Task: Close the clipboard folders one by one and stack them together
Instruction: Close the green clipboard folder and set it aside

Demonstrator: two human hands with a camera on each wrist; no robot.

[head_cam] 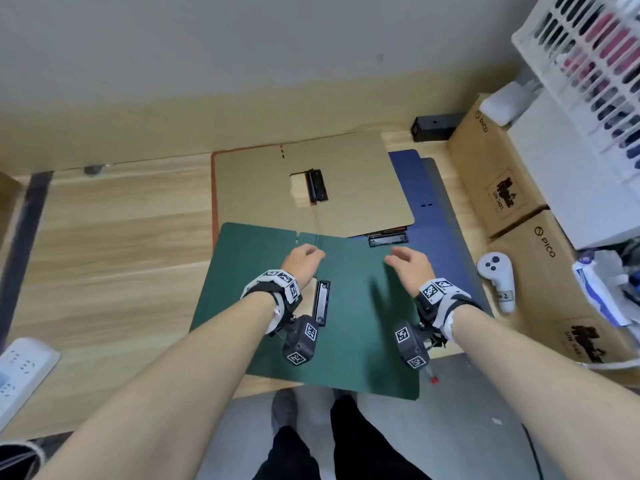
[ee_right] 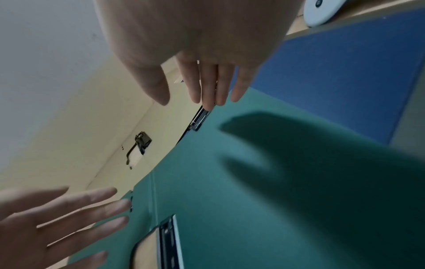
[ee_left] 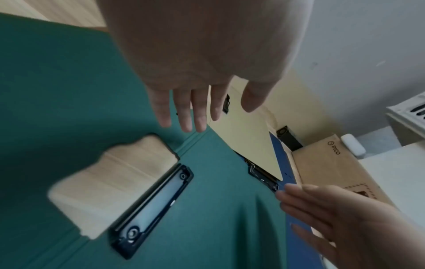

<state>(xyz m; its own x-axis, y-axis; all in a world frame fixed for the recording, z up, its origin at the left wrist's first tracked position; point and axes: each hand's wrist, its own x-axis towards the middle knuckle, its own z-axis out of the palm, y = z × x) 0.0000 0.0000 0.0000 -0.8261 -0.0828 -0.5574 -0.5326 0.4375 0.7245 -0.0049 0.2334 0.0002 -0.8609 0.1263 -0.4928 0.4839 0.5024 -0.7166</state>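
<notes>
A green clipboard folder (head_cam: 356,306) lies spread open on the wooden table, nearest to me, its black clip (head_cam: 321,303) beside the spine. Behind it a tan folder (head_cam: 353,174) lies open with its own black clip (head_cam: 317,185). A blue folder (head_cam: 436,216) lies under both at the right. My left hand (head_cam: 304,259) hovers above the green folder near its spine, fingers relaxed and holding nothing. My right hand (head_cam: 408,263) hovers over the folder's right half, also empty. The wrist views show the left fingers (ee_left: 184,109) and right fingers (ee_right: 207,87) extended above the green folder (ee_left: 218,209) (ee_right: 264,200).
Two cardboard boxes (head_cam: 491,174) stand along the table's right side, with a white controller (head_cam: 498,282) beside them. A white basket (head_cam: 588,57) sits at the top right. A black block (head_cam: 433,126) lies against the wall. A power strip (head_cam: 20,372) is at the left edge.
</notes>
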